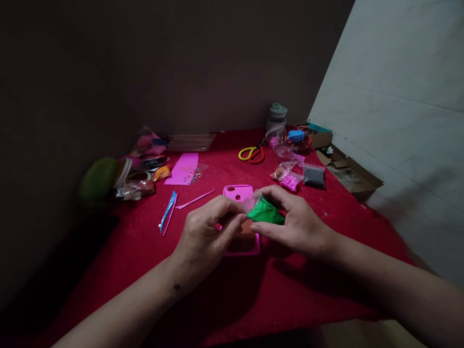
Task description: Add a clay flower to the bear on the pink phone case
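My right hand (295, 220) is wrapped round a clear bag of green modelling clay (266, 210). The thumb and forefinger of my left hand (205, 232) pinch the clear plastic at the bag's left end. Below both hands a pink phone case (250, 252) lies on the red cloth, its middle partly hidden by them. A brown patch shows in the lower half of the case. Left of my left hand lie a blue modelling tool (167, 209), a pink tool (170, 215) beside it, and another pink tool (195, 199).
Yellow-and-red-handled scissors (252, 153) lie farther back. Bags of pink clay (290, 181) and dark clay (313, 176) are at right, near cardboard boxes (357, 179). A pink sheet (183, 166) with small gems (193, 176) lies at left. A lidded jar (277, 116) stands behind.
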The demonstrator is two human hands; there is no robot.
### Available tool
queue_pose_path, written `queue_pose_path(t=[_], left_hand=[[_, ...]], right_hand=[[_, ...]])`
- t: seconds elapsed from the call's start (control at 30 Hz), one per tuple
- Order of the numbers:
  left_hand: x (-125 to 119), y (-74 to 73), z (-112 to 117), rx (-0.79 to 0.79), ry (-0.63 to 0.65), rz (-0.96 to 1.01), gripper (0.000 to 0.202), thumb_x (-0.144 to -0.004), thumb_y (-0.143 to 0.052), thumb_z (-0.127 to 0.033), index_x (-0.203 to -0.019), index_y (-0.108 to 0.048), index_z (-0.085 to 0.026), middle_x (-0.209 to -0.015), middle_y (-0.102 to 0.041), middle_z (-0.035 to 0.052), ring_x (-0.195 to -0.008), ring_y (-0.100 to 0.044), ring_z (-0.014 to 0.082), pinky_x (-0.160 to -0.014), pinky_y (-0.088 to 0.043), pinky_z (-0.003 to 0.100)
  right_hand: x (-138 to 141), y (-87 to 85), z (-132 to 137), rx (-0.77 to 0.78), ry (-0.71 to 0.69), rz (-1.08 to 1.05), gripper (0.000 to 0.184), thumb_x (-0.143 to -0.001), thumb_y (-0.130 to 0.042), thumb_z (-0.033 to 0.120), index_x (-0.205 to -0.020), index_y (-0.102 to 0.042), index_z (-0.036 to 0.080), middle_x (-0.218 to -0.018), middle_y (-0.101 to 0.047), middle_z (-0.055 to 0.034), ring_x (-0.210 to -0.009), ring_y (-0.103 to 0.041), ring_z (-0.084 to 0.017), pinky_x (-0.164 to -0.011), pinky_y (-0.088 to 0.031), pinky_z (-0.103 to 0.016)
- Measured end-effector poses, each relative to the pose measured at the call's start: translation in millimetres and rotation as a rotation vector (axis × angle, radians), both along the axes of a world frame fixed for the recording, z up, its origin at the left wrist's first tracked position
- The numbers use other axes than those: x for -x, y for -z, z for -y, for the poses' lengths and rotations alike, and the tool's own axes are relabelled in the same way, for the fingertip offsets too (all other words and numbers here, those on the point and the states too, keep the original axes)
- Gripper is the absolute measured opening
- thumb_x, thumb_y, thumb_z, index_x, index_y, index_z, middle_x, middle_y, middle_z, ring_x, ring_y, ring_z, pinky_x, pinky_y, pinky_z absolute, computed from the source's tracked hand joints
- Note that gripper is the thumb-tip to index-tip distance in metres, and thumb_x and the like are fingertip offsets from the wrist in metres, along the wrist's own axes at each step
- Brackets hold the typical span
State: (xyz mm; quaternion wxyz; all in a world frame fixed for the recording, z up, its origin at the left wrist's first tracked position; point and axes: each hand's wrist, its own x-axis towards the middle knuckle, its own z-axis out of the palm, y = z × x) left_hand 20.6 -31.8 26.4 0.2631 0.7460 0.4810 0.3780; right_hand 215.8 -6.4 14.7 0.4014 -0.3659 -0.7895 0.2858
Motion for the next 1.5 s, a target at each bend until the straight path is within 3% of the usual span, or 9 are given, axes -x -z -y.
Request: queue_pose_path(t=[0.1,0.27,0.43,0.6,0.73,0.97,1.23,1.5], left_hand=[[1,-0.8,1,0.068,0.024,0.042,0.007,-0.087,-0.058,-0.021,-0.088,-0.064,-0.017,-0.082,-0.068,0.0037,-0.072,-0.063,0.0138,-0.062,-0.05,0.022],[-1,4.5,3,0.174,0.058,0.139,0.006,-0.087,-0.058,-0.022,-0.09,-0.061,-0.018,-0.082,-0.067,0.0028,-0.069,-0.063,0.0129,-0.062,-0.051,0.023],[-3,4.0,3,0.199,0.036,0.278,0.009,-0.086,-0.06,-0.02,-0.095,-0.056,-0.019,-0.089,-0.065,0.0016,-0.08,-0.063,0.0129,-0.068,-0.051,0.023],[-4,-6.2,2,0.331,0.072,0.255,0.021,-0.087,-0.061,-0.028,-0.106,-0.059,-0.019,-0.087,-0.064,0.0014,-0.079,-0.061,0.0144,-0.067,-0.05,0.024],[-3,-11.8,4,0.49,0.136,0.196,0.019,-0.085,-0.062,-0.033,-0.082,-0.066,-0.015,-0.074,-0.061,0.001,-0.07,-0.056,0.0134,-0.062,-0.048,0.022],[-2,-14.5,5,0.35,0.193,0.1,0.024,-0.087,-0.059,-0.03,-0.067,-0.064,-0.017,-0.058,-0.051,-0.0039,-0.055,-0.044,0.0078,-0.047,-0.034,0.015],[-1,-14.6,0,0.483,0.206,0.027,0.025,-0.088,-0.056,-0.034,-0.072,-0.062,-0.016,-0.064,-0.054,-0.0018,-0.06,-0.047,0.0106,-0.053,-0.038,0.018],[-3,-11.1,13,0.361,0.23,-0.073,0.027,-0.091,-0.049,-0.03,-0.069,-0.057,-0.015,-0.062,-0.052,-0.0024,-0.056,-0.045,0.0092,-0.051,-0.035,0.019]], right_hand=[[-1,-11.0,-1,0.303,-0.112,-0.193,0.017,-0.085,-0.062,0.029,-0.093,-0.064,0.014,-0.083,-0.067,-0.0033,-0.071,-0.061,-0.014,-0.062,-0.048,-0.023],[-3,-13.4,-4,0.549,-0.091,-0.262,0.017,-0.082,-0.066,0.029,-0.079,-0.067,0.012,-0.071,-0.064,-0.0012,-0.062,-0.056,-0.011,-0.058,-0.043,-0.021],[-2,-10.0,-3,0.488,-0.028,-0.256,0.022,-0.083,-0.065,0.032,-0.075,-0.067,0.012,-0.071,-0.063,-0.0009,-0.065,-0.054,-0.011,-0.061,-0.042,-0.022],[1,-13.5,3,0.468,-0.034,-0.261,0.02,-0.084,-0.062,0.028,-0.073,-0.064,0.012,-0.067,-0.059,0.0006,-0.062,-0.051,-0.009,-0.057,-0.04,-0.02],[6,-16.5,10,0.566,-0.061,-0.315,0.018,-0.082,-0.062,0.026,-0.071,-0.062,0.012,-0.065,-0.056,0.0012,-0.06,-0.048,-0.008,-0.054,-0.038,-0.019],[9,-17.0,12,0.644,-0.114,-0.307,0.013,-0.074,-0.065,0.021,-0.068,-0.063,0.011,-0.066,-0.059,0.0,-0.061,-0.05,-0.009,-0.057,-0.039,-0.019],[4,-10.0,6,0.692,-0.159,-0.272,0.019,-0.075,-0.064,0.026,-0.064,-0.061,0.011,-0.063,-0.056,0.0003,-0.059,-0.048,-0.009,-0.054,-0.037,-0.02],[-9,-19.9,2,0.716,-0.305,-0.105,0.01,-0.073,-0.066,0.02,-0.07,-0.069,0.01,-0.068,-0.061,-0.0025,-0.064,-0.052,-0.012,-0.057,-0.039,-0.021]])
